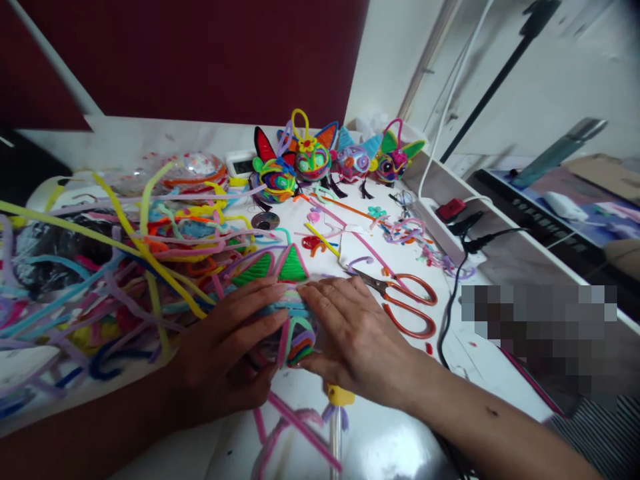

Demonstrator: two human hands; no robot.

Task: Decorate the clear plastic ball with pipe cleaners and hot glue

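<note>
Both my hands are wrapped round a pipe-cleaner ornament [300, 333] with green, pink-edged ears [291, 265]. My left hand [235, 340] grips its left side, the fingers over the top. On the right side, my right hand [353, 333] presses with its thumb low, near a rainbow-striped curl of pipe cleaner. Much of the ornament is covered by my fingers. Pink pipe cleaners [305, 430] stick out below it, towards me. Close under my right hand shows a yellow-tipped clear stick [340, 395], perhaps a glue stick; its kind is not certain.
Orange-handled scissors [410, 307] lie right of my hands. A tangled heap of pipe cleaners [125, 267] covers the left side. Several finished eared ornaments [313, 160] stand at the back. A power strip [440, 230] with black cables [447, 327] runs along the right edge.
</note>
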